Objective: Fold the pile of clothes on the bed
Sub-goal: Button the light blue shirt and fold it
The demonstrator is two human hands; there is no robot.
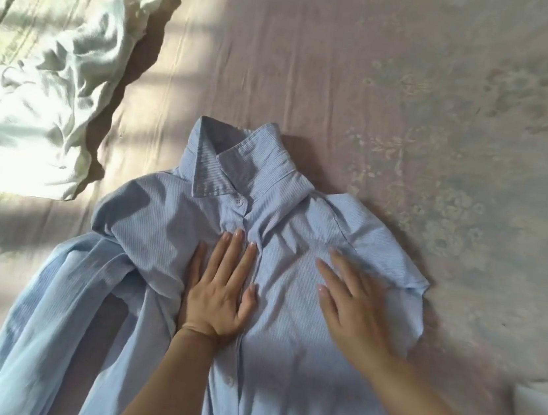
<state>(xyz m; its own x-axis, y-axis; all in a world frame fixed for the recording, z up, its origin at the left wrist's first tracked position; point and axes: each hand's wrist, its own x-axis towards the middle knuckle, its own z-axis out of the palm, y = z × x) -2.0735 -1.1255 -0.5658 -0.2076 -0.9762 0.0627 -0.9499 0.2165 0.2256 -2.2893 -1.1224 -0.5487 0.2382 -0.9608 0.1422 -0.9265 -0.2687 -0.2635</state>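
The fingers (pixel 236 247) of the left hand (pixel 221 290) lie straight and close together, flat on the chest of a light blue striped shirt (pixel 287 312), their tips just below the top of the button placket and the thumb resting along the placket's edge. The right hand (pixel 353 306) lies flat on the shirt too, a little to the right of the placket, its fingers straight and slightly spread, pointing toward the upper left of the frame; it is somewhat blurred, so finer detail of the fingertips cannot be told. Neither hand pinches or curls round the cloth. Both bare forearms enter from the lower edge of the frame. The shirt lies front up in the lower middle of the frame, collar (pixel 246 166) pointing toward the top, buttoned at the neck button (pixel 239 202). Its right shoulder lies flat with a short folded edge, while on the left side the sleeve and side cloth bunch in long loose folds running to the lower left. The shirt rests on a bed (pixel 418 87) covered with a pale pinkish sheet bearing a faint floral print. In the upper left of the frame, well apart from the shirt, a crumpled pale mint-white garment (pixel 54 104) lies in bright sunlight.
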